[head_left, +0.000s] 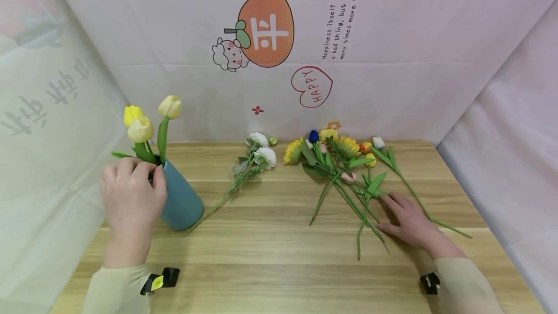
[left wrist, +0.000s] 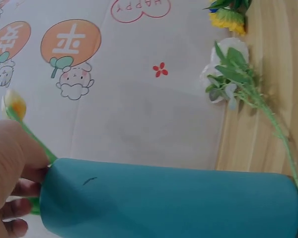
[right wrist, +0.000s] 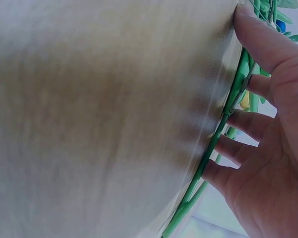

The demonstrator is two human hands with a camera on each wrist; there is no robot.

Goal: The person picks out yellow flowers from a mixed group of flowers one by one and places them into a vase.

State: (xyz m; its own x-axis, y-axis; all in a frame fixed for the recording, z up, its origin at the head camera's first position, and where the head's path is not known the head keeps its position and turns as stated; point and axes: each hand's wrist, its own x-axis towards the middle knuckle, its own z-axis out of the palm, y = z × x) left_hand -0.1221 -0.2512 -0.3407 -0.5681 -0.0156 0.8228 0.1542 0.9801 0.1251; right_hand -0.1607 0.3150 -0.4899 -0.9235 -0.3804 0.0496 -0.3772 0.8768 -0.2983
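At the left, my left hand [head_left: 132,190] is at the mouth of a blue vase [head_left: 180,200], its fingers curled about the tulip stems at the rim. Pale yellow and bright yellow tulips [head_left: 140,130] rise from the vase. The left wrist view shows the vase side [left wrist: 174,198] and the curled fingers [left wrist: 20,208] beside the rim; part of the grip is hidden. Over on the right, my right hand [head_left: 410,222] rests on the table with fingers spread, touching green stems [head_left: 366,207] of a loose flower pile. In the right wrist view, those fingers [right wrist: 248,124] lie extended along a green stem [right wrist: 208,148].
A spray of white flowers [head_left: 263,156] lies between vase and pile, its stem end near the vase base. Sunflowers [head_left: 346,148], a blue tulip [head_left: 314,135] and a white tulip [head_left: 378,143] lie at the back right. A printed cloth [head_left: 187,28] hangs behind the wooden table [head_left: 261,251].
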